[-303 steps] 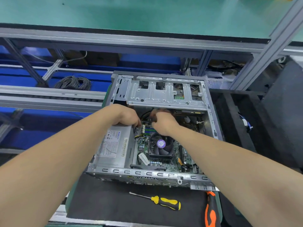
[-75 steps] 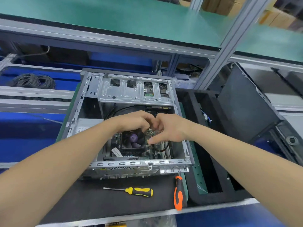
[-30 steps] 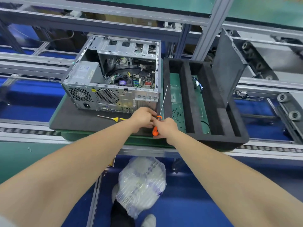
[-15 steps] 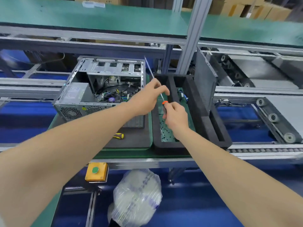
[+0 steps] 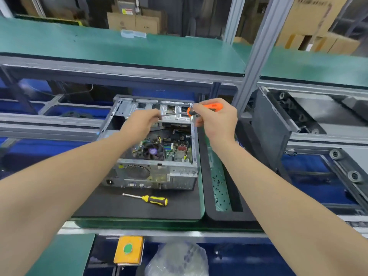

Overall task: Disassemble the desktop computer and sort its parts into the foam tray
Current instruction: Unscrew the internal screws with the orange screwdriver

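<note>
On the table's (image 5: pixel 127 224) black mat (image 5: pixel 111 206) the open desktop computer (image 5: pixel 155 172) sits just beside the foam tray (image 5: pixel 221 215), my right fingers (image 5: pixel 201 112) wrapped round the orange screwdriver (image 5: pixel 214 106) handle, left fingers (image 5: pixel 152 115) pinching its shaft: a slipped tip could gouge the board (image 5: pixel 173 150) below.

Upper centre of frame: the right hand (image 5: pixel 216 122) grips the orange screwdriver (image 5: pixel 211 107) by its handle, level above the open computer case (image 5: pixel 155 172). The left hand (image 5: pixel 141 124) pinches its shaft. Below the case, a yellow screwdriver (image 5: pixel 151 199) lies on the black mat (image 5: pixel 119 208). The foam tray (image 5: pixel 225 215) sits just right of the mat.
</note>
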### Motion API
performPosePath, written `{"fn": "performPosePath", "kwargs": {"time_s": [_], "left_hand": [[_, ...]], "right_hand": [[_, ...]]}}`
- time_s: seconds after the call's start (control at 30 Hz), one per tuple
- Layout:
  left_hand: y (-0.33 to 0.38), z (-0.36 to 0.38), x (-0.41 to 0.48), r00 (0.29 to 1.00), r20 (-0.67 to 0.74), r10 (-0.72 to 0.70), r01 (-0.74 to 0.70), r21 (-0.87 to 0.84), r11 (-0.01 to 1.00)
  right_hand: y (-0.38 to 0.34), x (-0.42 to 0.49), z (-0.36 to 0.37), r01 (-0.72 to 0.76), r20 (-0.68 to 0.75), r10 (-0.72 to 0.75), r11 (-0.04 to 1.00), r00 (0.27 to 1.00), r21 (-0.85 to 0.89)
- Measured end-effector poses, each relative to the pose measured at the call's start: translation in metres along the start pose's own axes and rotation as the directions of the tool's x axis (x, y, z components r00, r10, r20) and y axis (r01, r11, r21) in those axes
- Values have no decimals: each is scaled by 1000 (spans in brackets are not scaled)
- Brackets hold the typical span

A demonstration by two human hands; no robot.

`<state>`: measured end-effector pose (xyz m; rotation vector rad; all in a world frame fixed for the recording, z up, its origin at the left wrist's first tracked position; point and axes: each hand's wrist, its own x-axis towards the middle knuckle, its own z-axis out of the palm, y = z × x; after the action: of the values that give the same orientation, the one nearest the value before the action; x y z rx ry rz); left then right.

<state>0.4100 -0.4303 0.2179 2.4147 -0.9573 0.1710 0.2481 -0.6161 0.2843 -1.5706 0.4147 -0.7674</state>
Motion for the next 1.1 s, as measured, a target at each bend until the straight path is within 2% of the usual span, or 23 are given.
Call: {"fn": "performPosePath", "kwargs": {"time_s": [0.1, 0.17, 0.27, 0.37, 0.5, 0.73, 0.87, 1.1], "left_hand": [[-28, -4, 18, 996, 79, 44, -40, -49, 998], [-43, -10, 32, 984, 152, 92, -76, -113, 991], [-65, -22, 55, 985, 142, 96, -67, -200, 978], [-83, -36, 71, 972, 211, 104, -36, -300, 953], [-101, -45, 82, 953, 249, 174, -60, -406, 912], [-117, -52, 90, 953, 218, 211, -81, -486, 870], [-121, -53, 94, 979, 125, 159, -77, -496, 865], [-124, -46, 98, 987, 124, 106, -25, -526, 850]], "right_hand": [[-9, 29, 43, 106, -22, -105, 994, 994, 21], [-16, 52, 70, 199, -18, -200, 979, 980, -49], [-28, 81, 107, 347, 86, -336, 918, 938, -190], [-37, 97, 141, 459, 210, -412, 838, 887, -296], [-49, 112, 175, 553, 248, -495, 757, 833, -347], [-60, 126, 206, 611, 288, -540, 715, 791, -340], [-62, 132, 214, 636, 314, -554, 692, 771, -342], [-58, 134, 221, 659, 383, -541, 667, 749, -347]]}}
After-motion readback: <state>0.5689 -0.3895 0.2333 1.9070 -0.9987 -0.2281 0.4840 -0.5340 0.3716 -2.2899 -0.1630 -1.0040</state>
